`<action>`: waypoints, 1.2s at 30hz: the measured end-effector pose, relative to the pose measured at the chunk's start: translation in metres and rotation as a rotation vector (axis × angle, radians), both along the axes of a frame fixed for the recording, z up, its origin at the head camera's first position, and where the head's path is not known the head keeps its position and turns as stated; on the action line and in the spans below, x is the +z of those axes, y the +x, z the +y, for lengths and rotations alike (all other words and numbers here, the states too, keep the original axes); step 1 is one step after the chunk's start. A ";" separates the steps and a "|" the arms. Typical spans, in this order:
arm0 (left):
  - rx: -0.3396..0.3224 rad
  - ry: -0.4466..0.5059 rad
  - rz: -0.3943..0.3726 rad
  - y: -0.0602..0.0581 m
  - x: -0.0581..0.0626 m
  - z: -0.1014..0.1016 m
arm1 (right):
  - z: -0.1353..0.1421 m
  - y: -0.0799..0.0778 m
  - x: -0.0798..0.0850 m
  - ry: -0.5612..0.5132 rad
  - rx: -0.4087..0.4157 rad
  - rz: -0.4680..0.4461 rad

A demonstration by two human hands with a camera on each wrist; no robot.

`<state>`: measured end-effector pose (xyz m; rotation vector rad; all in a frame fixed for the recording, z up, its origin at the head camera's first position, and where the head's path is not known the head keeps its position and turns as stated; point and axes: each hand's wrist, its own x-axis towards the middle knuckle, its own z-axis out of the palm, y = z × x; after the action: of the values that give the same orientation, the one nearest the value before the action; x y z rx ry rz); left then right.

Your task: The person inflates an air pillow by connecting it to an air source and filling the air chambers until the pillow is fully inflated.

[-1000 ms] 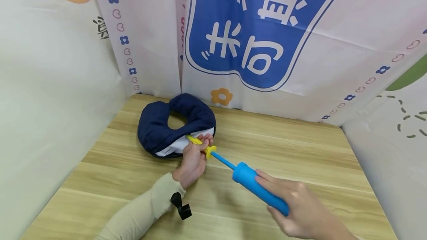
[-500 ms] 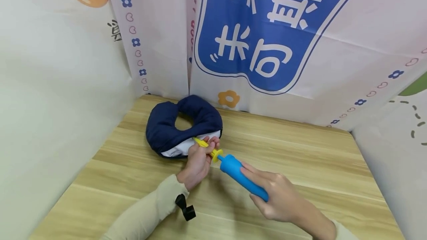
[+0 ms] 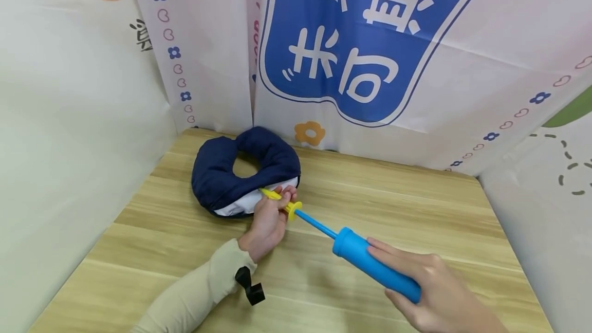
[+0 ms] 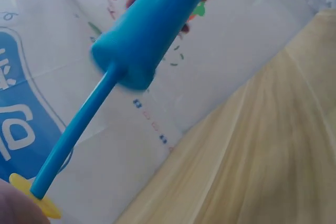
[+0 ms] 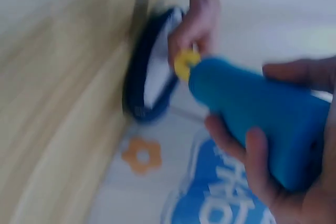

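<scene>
Now | LH point(image 3: 267, 221) holds nozzle point(image 3: 271, 195) @ pillow point(image 3: 216, 181) | RH point(image 3: 437, 282) grips blu pump point(image 3: 370, 261)

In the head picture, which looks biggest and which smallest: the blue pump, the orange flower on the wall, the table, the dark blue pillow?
By how much picture each fills:
1. table
2. dark blue pillow
3. blue pump, partly hidden by fingers and closer to the camera
4. orange flower

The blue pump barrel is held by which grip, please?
The right grip, curled round the blue pump barrel; the left grip, by contrast, holds the yellow nozzle.
</scene>
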<state>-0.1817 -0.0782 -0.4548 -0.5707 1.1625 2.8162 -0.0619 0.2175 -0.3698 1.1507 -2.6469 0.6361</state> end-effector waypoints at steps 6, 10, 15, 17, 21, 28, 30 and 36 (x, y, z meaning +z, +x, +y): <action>0.004 -0.026 -0.008 0.008 -0.004 0.006 | -0.051 -0.023 -0.029 -0.042 0.058 0.189; -0.021 -0.044 0.012 0.013 -0.006 0.008 | -0.070 -0.037 -0.045 -0.043 0.104 0.239; -0.059 -0.019 0.046 0.014 -0.004 0.005 | -0.050 -0.035 -0.041 -0.038 0.127 0.150; -0.065 -0.013 0.052 0.013 -0.003 0.003 | -0.035 -0.028 -0.034 -0.039 0.132 0.111; -0.076 -0.012 0.050 0.010 0.000 -0.003 | -0.007 -0.009 -0.016 -0.020 0.104 0.024; -0.053 0.026 0.027 0.008 0.001 -0.002 | 0.015 0.009 0.004 0.005 0.041 0.008; -0.046 0.034 0.012 0.007 -0.001 0.001 | 0.005 0.007 0.001 -0.004 0.034 0.044; -0.024 -0.004 0.011 0.016 -0.006 0.006 | -0.050 -0.013 -0.029 -0.023 0.095 0.221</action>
<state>-0.1657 -0.0725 -0.4603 -0.5379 1.1691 2.8011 -0.0752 0.1672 -0.3984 1.2674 -2.4072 0.5205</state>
